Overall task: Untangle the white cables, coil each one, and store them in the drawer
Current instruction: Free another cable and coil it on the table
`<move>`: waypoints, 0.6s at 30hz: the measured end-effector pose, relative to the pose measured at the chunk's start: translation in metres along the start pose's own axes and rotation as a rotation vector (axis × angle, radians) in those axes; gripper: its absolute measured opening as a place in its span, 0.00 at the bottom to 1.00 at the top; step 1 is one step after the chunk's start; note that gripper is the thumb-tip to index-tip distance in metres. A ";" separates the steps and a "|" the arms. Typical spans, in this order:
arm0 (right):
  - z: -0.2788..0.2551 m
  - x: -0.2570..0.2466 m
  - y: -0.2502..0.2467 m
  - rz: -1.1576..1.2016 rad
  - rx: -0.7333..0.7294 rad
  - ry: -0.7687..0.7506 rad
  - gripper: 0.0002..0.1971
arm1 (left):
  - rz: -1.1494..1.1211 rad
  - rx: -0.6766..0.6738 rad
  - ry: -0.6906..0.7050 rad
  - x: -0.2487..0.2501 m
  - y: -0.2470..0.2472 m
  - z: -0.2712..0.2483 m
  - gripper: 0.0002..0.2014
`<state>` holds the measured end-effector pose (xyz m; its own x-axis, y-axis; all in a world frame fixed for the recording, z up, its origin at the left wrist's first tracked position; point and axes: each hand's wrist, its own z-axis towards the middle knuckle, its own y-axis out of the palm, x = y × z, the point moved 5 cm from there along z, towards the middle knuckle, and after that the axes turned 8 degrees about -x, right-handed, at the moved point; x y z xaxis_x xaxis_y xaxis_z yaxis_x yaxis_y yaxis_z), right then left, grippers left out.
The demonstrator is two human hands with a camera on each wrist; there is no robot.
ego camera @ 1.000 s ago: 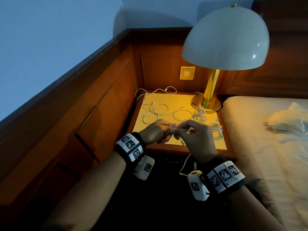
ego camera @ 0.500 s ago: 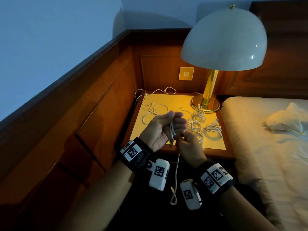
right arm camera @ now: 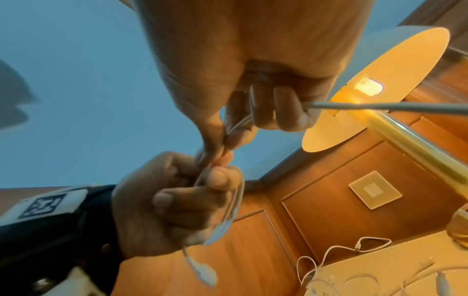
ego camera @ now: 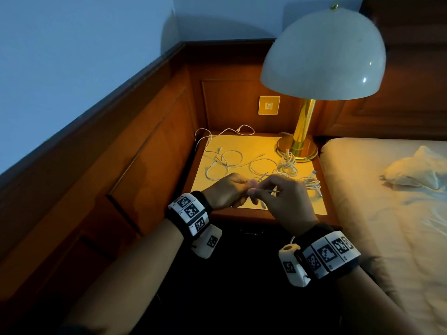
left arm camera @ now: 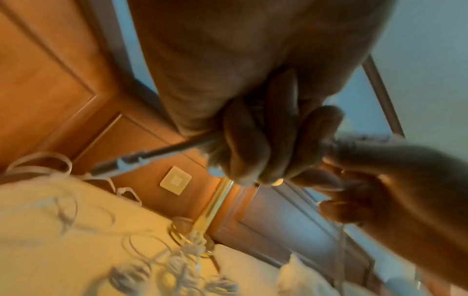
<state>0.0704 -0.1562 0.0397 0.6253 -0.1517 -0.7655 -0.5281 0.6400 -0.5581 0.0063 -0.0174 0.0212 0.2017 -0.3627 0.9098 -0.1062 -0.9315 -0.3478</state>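
Both hands pinch one white cable [right arm camera: 229, 202] above worktop [ego camera: 312, 209] front edge: left hand [ego camera: 226, 191] grips small coil, right hand [ego camera: 284, 198] feeds slack. Loose cables [ego camera: 225, 160] at 11 o'clock. Risk: trailing slack may snag the tangle and drag it off.

We cannot see the drawer front below the nightstand [ego camera: 266, 215], which is lost in shadow. The loose white cables [left arm camera: 164, 266] smear into blur in the left wrist view. The held cable [right arm camera: 380, 106] runs off the right wrist picture's edge, its end unseen.
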 end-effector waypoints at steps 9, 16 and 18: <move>0.007 0.009 0.007 0.426 0.112 0.020 0.06 | -0.951 -0.296 0.242 0.007 0.027 -0.008 0.18; 0.006 0.017 0.044 0.170 -0.156 0.121 0.21 | -1.150 0.126 0.452 0.027 0.014 0.000 0.17; 0.002 0.012 0.052 0.096 -0.297 0.061 0.17 | -0.858 0.260 0.407 0.026 0.005 0.004 0.15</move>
<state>0.0517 -0.1231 0.0027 0.5333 -0.1522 -0.8321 -0.7335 0.4069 -0.5445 0.0152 -0.0310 0.0419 -0.2455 0.4309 0.8684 0.1467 -0.8690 0.4726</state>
